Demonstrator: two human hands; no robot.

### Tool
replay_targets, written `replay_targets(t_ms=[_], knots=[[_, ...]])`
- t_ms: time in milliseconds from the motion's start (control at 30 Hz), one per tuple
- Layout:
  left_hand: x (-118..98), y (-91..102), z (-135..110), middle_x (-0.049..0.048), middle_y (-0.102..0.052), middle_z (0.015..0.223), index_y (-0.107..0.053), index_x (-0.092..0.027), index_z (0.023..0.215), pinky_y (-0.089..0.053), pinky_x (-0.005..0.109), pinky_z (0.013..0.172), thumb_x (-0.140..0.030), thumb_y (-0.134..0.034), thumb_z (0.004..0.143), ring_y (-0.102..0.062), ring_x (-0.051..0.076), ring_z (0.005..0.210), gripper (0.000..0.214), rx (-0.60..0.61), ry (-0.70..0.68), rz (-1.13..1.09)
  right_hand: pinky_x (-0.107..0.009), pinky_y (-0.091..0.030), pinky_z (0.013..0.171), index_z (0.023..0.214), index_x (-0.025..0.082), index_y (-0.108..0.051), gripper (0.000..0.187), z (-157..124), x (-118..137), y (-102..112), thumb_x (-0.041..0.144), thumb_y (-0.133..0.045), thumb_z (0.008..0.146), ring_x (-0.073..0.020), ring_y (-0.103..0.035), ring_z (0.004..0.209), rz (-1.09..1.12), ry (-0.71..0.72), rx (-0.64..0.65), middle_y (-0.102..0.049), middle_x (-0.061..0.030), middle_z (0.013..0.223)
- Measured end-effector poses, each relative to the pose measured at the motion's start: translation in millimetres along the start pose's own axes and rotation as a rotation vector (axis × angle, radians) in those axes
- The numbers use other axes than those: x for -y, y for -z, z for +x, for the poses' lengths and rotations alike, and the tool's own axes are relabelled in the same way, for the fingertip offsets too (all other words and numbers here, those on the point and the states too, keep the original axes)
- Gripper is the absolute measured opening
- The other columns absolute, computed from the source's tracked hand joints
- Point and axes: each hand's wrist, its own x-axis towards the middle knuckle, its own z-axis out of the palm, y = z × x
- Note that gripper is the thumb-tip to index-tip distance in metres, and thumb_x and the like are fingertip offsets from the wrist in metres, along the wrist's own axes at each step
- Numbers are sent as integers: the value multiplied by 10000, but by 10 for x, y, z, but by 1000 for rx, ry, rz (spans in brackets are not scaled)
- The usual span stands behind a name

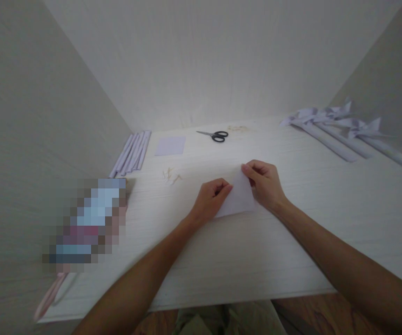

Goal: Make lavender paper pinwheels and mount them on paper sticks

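Two forearms (159, 260) (326, 242), two hands (212, 200) (266, 185), one sheet (238, 200)

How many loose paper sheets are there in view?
2: the held sheet, in the left hand and right hand; the far sheet, left of the scissors. More may lie hidden beneath.

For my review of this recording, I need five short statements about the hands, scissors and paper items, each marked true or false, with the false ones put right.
1. The left hand and right hand hold the same sheet. True.
2. The scissors are in the right hand. False: they lie on the table, beyond both hands.
3. The scissors have black handles. True.
4. The rolls lie right of the scissors. False: they lie to their left.
5. The pinwheels are at the table's right side. True.
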Motion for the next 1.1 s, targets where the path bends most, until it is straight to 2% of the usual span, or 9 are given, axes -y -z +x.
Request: replay_targets(t_ms=[167,267,467,600,767,833,1000,1100], knots=[[-14,-13,8,-42,-390,530,-448,-153,604,-251,190,436,-325,-435,756,-338,65,475,230,-5,8,-49,-220,-181,394,512,166,-499,232,-85,82,-81,302,-588,678,-54,-288,418,-76,-62,149,-369,61,451],[-29,-17,6,-44,-385,532,-445,-153,600,-249,188,433,-324,-434,755,-334,62,473,232,-15,13,-56,-223,-178,395,517,170,-499,235,-101,89,-100,317,-585,679,-57,-284,416,-70,-75,135,-364,61,448],[-25,-21,-7,-49,-350,511,-424,-156,575,-230,192,435,-304,-436,743,-319,60,465,224,38,14,-16,-228,-156,391,513,189,-484,231,15,-11,9,304,-603,673,-62,-259,397,10,-20,-96,-331,66,426],[-8,-17,-24,-57,-319,494,-408,-154,550,-222,192,441,-281,-433,742,-288,52,463,232,62,-20,31,-227,-176,393,498,197,-478,224,147,-12,153,282,-626,643,-62,-264,395,94,-1,-279,-329,66,421],[23,24,-73,-67,-321,465,-427,-146,540,-207,184,420,-259,-439,737,-261,39,430,227,70,-53,55,-234,-182,395,433,197,-418,320,310,9,444,327,-653,607,-56,-250,393,14,100,-509,-309,67,417],[32,45,-75,-76,-312,436,-443,-148,559,-194,178,393,-270,-441,741,-250,33,395,219,32,-26,10,-239,-182,393,424,203,-402,342,331,8,501,349,-653,604,-60,-237,392,-7,122,-552,-284,69,411],[16,70,-19,-84,-382,387,-464,-158,649,-208,161,329,-289,-454,746,-298,27,311,163,-86,41,-216,-238,-194,401,455,203,-445,281,244,26,337,327,-649,603,-63,-271,411,70,74,-424,-325,58,442],[6,69,2,-81,-417,400,-455,-160,642,-218,147,315,-251,-455,740,-318,19,302,134,-118,47,-267,-233,-192,402,470,203,-459,256,176,45,209,320,-646,601,-67,-285,417,98,7,-351,-340,54,447]])
